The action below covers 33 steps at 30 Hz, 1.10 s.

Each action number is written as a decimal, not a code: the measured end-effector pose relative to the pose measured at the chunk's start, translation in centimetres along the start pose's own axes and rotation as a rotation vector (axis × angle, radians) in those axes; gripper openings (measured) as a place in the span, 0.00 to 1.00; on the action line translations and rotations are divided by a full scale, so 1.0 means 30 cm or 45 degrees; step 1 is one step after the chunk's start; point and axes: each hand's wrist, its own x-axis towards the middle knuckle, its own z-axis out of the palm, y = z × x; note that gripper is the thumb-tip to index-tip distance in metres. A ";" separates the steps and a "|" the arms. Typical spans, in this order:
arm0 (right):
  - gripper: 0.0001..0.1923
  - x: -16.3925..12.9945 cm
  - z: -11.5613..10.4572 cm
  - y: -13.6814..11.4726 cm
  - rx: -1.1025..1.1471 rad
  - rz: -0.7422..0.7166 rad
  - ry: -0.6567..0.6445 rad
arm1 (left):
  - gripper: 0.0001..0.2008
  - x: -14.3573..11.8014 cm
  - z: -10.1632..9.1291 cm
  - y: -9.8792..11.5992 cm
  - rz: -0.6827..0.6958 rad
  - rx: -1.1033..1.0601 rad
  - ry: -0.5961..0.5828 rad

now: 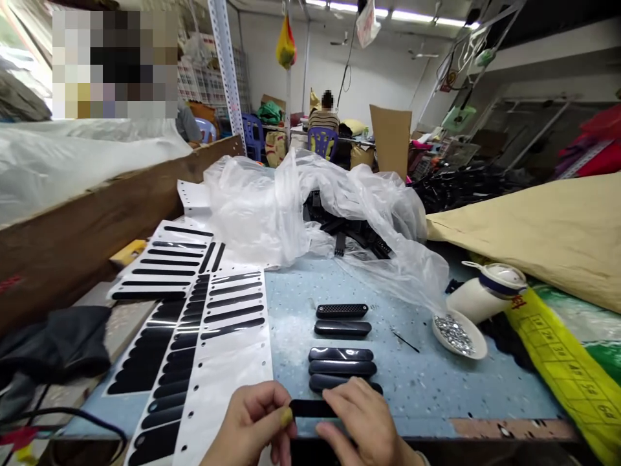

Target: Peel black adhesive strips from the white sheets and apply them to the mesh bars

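Note:
Near the table's front edge, my left hand (pixel 257 417) pinches the left end of a flat black strip (pixel 313 408) between thumb and fingers. My right hand (pixel 363 414) grips the strip's other end, its fingers covering that part. Just beyond my hands, several glossy black elongated pieces (pixel 342 367) with rounded ends lie in a column. At the top of the column is a black piece with a mesh-patterned face (pixel 342 310). To the left, white backing sheets (pixel 237 349) carry rows of black rounded strips (pixel 234 312), resembling stickers.
A white bowl of small silvery parts (pixel 458 333) stands at right beside a white bottle (pixel 485 291). Behind, a clear plastic bag (pixel 262 213) holds black parts (pixel 354 233). A wooden board (pixel 97 226) borders the left side. Another person (pixel 324 120) sits far back.

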 end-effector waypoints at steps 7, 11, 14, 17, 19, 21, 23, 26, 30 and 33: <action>0.16 -0.049 -0.089 0.107 0.046 0.076 -0.008 | 0.11 0.091 0.034 0.046 -0.003 -0.008 -0.089; 0.19 -0.031 -0.110 0.140 0.062 0.081 0.012 | 0.12 0.155 0.051 0.073 0.010 0.083 -0.099; 0.17 -0.011 -0.141 0.183 -0.001 0.113 0.086 | 0.13 0.217 0.042 0.103 0.093 0.327 -0.021; 0.11 0.015 -0.180 0.267 -0.011 0.314 0.115 | 0.11 0.288 0.028 0.143 0.313 0.716 0.166; 0.08 0.033 -0.195 0.337 0.056 0.504 0.081 | 0.08 0.336 0.025 0.161 0.469 0.981 0.213; 0.07 0.046 -0.188 0.402 0.131 0.650 0.036 | 0.08 0.382 0.028 0.161 0.556 1.168 0.169; 0.07 0.049 -0.161 0.447 0.182 0.728 0.019 | 0.12 0.421 0.035 0.143 0.585 1.246 0.099; 0.08 0.036 -0.114 0.461 0.238 0.758 -0.019 | 0.13 0.450 0.039 0.116 0.625 1.310 0.018; 0.07 0.015 -0.104 0.413 0.245 0.739 -0.183 | 0.10 0.438 0.021 0.131 0.540 1.391 -0.139; 0.07 0.012 -0.130 0.398 0.250 0.706 -0.251 | 0.11 0.433 0.003 0.160 0.401 1.337 -0.211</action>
